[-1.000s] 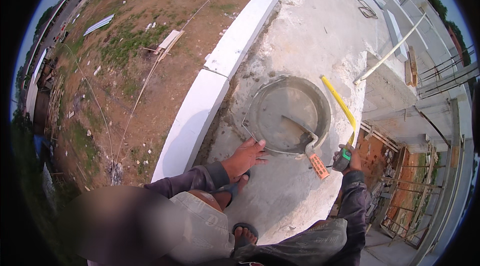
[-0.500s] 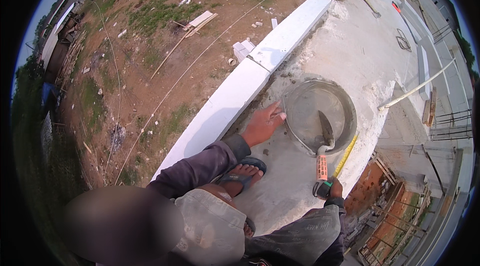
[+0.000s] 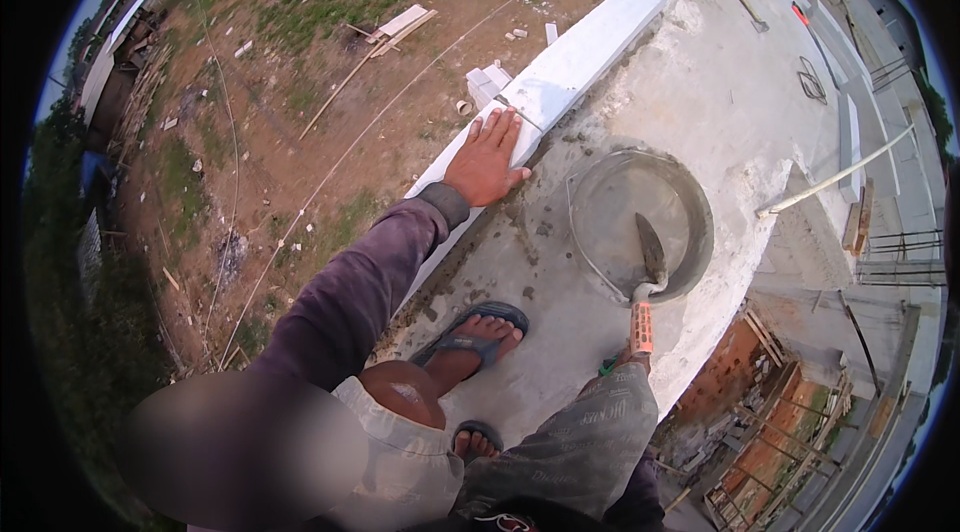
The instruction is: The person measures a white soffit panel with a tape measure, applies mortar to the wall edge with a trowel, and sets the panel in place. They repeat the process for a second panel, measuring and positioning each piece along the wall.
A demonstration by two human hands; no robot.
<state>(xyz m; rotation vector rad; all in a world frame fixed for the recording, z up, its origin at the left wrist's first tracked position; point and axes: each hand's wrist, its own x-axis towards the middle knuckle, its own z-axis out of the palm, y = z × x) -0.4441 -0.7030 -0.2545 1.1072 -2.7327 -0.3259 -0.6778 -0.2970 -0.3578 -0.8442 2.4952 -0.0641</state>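
Observation:
My left hand (image 3: 486,160) lies flat on the white block row (image 3: 440,172), close to the joint between two blocks. Its fingers are spread and it holds nothing. To its right a round grey basin (image 3: 695,257) with wet grey mix sits on the concrete. A trowel (image 3: 650,250) leans over the basin's near rim, blade inside, its orange grip (image 3: 641,327) outside. My right hand is hidden behind my right leg; only a dark sleeve (image 3: 640,500) shows. A short yellow strip (image 3: 680,498), possibly tape measure blade, juts out beside that sleeve.
The narrow concrete ledge (image 3: 720,112) drops off on the right to timber and red soil below. A hammer-like tool (image 3: 748,8), a bent wire piece (image 3: 812,80) and a pale pole (image 3: 840,172) lie farther along. Bare ground (image 3: 300,132) spreads below on the left.
My left hand has moved from beside the basin up and left onto the white block. My right hand, with the tape measure, has dropped back from beside the trowel grip and out of sight.

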